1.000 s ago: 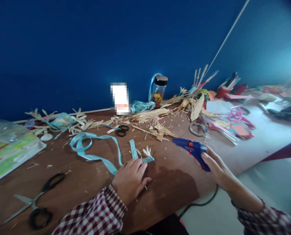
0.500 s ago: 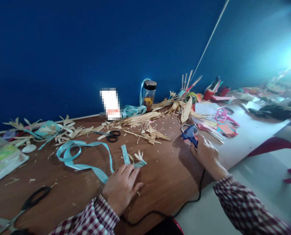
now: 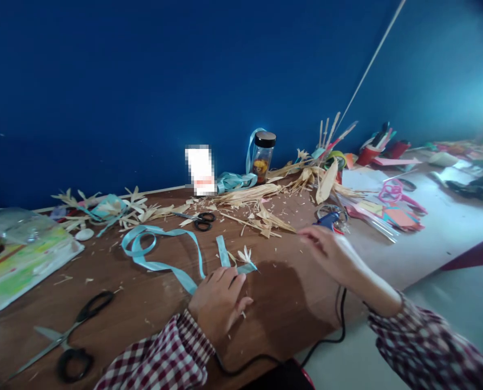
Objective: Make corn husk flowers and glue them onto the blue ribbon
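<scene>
The left hand (image 3: 219,300) lies palm down, fingers spread loosely over the near ends of short ribbon strips (image 3: 222,251); the right hand (image 3: 333,254) hovers released, fingers loosely bent, beside the glue gun (image 3: 327,220), a blue one. The strips, flat, pale blue and slightly sheeny, splay apart on the brown table (image 3: 152,314). By the right-hand strip rises a small white flower (image 3: 245,253) with narrow, pointed petals. Farther left, a long ribbon (image 3: 160,266) curls in loose loops.

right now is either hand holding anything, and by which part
No hold clearly shows: the left hand lies palm-down over light-blue ribbon, any grip beneath hidden; the right hand looks empty, the blue glue gun just beyond it.
</scene>
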Available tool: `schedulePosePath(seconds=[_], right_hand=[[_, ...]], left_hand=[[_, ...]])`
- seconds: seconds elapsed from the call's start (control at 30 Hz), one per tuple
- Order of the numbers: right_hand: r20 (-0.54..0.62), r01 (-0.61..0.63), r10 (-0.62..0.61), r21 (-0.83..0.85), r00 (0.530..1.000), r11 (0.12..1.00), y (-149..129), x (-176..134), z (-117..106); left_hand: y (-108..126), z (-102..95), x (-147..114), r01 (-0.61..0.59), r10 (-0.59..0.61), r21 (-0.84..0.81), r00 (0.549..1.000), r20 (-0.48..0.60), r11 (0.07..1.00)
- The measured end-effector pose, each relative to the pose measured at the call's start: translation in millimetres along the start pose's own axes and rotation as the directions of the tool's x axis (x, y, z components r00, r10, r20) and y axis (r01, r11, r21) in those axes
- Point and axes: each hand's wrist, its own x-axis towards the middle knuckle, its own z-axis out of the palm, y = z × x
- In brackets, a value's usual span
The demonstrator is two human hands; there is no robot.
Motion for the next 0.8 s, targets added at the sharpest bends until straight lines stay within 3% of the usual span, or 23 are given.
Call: schedulePosePath(seconds=[0.1,0.2,0.3,0.47,0.8], right_hand=[[0.183,0.142,-0.167,0.141,0.969,0.980,-39,20,22],[0.250,0.160,-0.214,0.220,0.944,0.962,-58,40,45],[0.305,0.128,-0.231,0.322,0.924,0.938,-60,54,59],[0.372,0.160,-0.324,0.408,0.870,0.899,-60,60,63],[0.371,0.124,-0.363,0.534,0.855,0.836,-59,59,60]], left_hand=[[0,0.3,-2,0.005,-0.005,0.009,1.000,-0.008,1.000],[-2,3.5,-3,-0.002,0.002,0.017,1.000,-0.017,1.000],[-3,5.0,-3,-0.002,0.002,0.011,1.000,-0.015,1.000],[-3,-0.6,0,0.003,-0.003,-0.035,1.000,-0.009,0.999],[-15,0.9,12,0.187,-0.234,-0.317,0.965,-0.115,0.930]])
